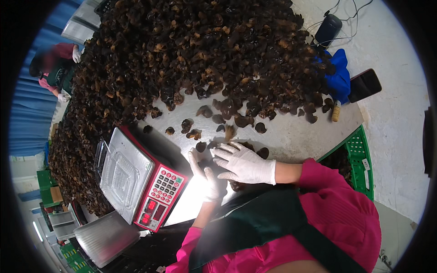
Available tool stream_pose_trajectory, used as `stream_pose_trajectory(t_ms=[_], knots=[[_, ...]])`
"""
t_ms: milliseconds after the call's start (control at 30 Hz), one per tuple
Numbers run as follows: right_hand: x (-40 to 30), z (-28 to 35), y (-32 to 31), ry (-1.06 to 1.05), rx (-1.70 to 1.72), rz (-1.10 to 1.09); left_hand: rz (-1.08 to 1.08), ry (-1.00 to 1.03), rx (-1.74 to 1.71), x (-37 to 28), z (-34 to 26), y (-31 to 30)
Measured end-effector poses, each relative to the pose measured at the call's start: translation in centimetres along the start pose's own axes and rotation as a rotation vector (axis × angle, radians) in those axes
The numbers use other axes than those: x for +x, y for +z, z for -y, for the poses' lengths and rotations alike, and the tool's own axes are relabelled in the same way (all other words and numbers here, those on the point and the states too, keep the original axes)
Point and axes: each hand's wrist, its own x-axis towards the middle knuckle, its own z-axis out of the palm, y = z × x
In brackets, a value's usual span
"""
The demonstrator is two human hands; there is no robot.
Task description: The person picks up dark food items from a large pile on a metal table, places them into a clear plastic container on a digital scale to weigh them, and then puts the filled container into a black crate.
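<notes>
My left hand (209,186), in a white glove, rests low over the metal tabletop (286,140), thumb and index finger apart. Glare washes out part of it. My right hand (247,164), also gloved, lies palm down beside it with fingers spread, their tips near some wood ear mushroom pieces (201,147). Whether anything is under that palm is hidden. A light brown tuft (230,133) lies just beyond the right fingertips. Left of my hands stands a red digital scale (167,186) with an open clear plastic clamshell box (121,177) on its plate.
A large heap of wood ear mushrooms (205,51) covers the far side. At right are a blue cloth (338,78), a wooden handle (336,112), a phone (365,85) and a green crate (367,181). Stacked clear boxes (106,239) stand lower left; a gloved co-worker (56,68) is upper left.
</notes>
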Motion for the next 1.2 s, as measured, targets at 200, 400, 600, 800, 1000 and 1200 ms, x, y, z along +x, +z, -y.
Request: stream_pose_trajectory(t_ms=[200, 400, 600, 800, 1000, 1200], knots=[[1.6, -5.5, -6.4, 0.234, -0.051, -0.277, -0.019, -0.041, -0.065, 0.4, -0.3, 0.5], [1.4, -12.0, -7.2, 0.783, -0.5, -0.449, -0.017, -0.04, 0.041, 0.6, -1.8, 0.3], [0.3, -4.5, -3.2, 0.603, -0.336, -0.035, -0.041, 0.043, -0.004, 0.6, -0.6, 0.2], [0.8, 0.0, -3.4, 0.078, 0.03, -0.093, 0.001, 0.09, 0.22, 0.3, 1.0, -0.5], [6.5, -4.1, -2.9, -0.066, -0.353, -0.081, 0.006, 0.109, 0.27, 0.5, 1.0, -0.9], [5.9, -5.6, -4.8, -0.047, -0.287, -0.125, 0.006, 0.094, 0.304, 0.8, 0.3, -0.6]])
